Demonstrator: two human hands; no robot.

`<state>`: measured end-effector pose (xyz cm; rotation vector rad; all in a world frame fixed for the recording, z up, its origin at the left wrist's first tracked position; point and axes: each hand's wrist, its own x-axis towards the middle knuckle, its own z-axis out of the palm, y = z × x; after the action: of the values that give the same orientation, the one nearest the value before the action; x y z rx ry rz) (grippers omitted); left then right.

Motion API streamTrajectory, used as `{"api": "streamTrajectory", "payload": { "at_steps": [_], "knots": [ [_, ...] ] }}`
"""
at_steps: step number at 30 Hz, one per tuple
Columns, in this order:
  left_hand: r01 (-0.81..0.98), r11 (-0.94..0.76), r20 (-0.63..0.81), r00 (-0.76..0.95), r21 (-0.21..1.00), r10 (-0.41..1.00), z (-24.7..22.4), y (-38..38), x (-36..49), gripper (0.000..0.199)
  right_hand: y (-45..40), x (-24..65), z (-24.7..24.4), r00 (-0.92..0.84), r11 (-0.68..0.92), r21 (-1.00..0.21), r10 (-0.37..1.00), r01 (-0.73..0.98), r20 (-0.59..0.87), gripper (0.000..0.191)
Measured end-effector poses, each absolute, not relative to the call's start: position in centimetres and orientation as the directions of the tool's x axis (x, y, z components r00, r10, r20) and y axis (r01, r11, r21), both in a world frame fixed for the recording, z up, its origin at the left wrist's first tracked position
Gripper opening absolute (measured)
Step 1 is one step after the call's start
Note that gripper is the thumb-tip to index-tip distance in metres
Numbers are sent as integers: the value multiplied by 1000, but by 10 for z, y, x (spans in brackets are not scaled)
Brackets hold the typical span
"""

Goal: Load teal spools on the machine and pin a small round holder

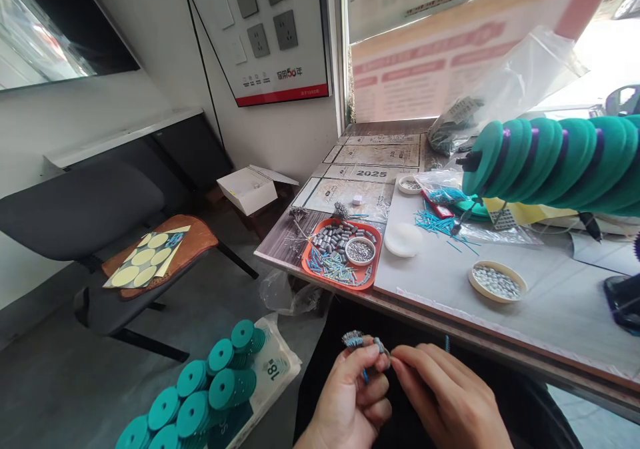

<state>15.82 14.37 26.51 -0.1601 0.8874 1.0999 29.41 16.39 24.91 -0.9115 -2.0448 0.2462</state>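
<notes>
My left hand [350,389] is closed around a small piece with a dark coiled, bristly end [353,339]; a thin blue bit [365,375] pokes out below its fingers. A small grey part [379,345] shows at the left thumb tip. Right beside it, my right hand [440,389] pinches something too small to make out, its fingertips close to the left ones. Both hands are over the dark-clothed lap, in front of the table edge. On the table, an orange tray [305,262] holds grey cylinders, blue and silver pins and a round dish [360,251] of tiny metal parts.
A cream dish of pale pieces [497,282], a white round lid [403,240] and blue sticks [433,222] lie on the table. Green discs on a rod [550,162] jut in from the right. Stacked green spools [193,414] stand lower left, near a chair [165,249].
</notes>
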Motion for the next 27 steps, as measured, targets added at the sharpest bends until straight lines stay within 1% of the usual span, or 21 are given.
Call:
{"api": "streamTrajectory", "payload": {
  "at_steps": [7, 13, 21, 24, 27],
  "knots": [
    [-838, 459, -699, 138, 295, 702, 265, 143, 157, 45, 163, 294, 247, -422, 726, -468, 680, 504, 600, 16],
    [-832, 477, -699, 161, 284, 697, 269, 143, 160, 45, 163, 294, 246, -368, 713, -474, 685, 517, 629, 12],
    [-830, 496, -754, 152, 253, 639, 270, 142, 163, 52, 164, 291, 250, -352, 707, -479, 689, 521, 634, 12],
    [-827, 487, -788, 92, 280, 609, 271, 141, 165, 53, 164, 290, 250, -334, 703, -431, 673, 565, 660, 18],
    [-792, 493, -755, 62, 361, 653, 272, 140, 166, 50, 164, 290, 249, -341, 713, -381, 646, 588, 683, 18]
  ]
}}
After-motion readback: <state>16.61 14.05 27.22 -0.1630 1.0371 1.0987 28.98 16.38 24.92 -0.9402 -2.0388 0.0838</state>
